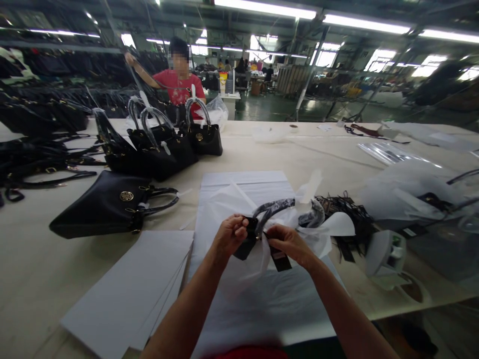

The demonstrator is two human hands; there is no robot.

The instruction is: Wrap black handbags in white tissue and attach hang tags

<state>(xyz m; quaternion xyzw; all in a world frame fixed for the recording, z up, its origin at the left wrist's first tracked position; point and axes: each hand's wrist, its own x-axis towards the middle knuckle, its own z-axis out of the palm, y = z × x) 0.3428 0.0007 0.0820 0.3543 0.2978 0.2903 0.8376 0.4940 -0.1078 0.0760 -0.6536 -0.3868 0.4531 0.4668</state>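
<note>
Working at the near end of the plastic-wrapped handles (275, 205), with the left hand (232, 232) pinching the upper edge of a small black piece (245, 247), thumb and fingertips together. Holding the right hand (286, 242) just beside, fingers curled and thumb near forefinger, close above a hanging black tag (281, 261); cannot tell what, if anything, is clamped there. Keeping both hands over thin white wrapping (247, 281) and a broad pale sheet (288, 314) on the table (258, 154). Appears to be at a fine adjusting step around tag and handles, so calls for light fingertip pressure, a steady left pinch and loose wrapping clear of the fingers. Lying near the left forearm, a stack of white sheets (127, 279) and, beyond, a black handbag (101, 204); to the right, a heap of black tags (348, 214).
</note>
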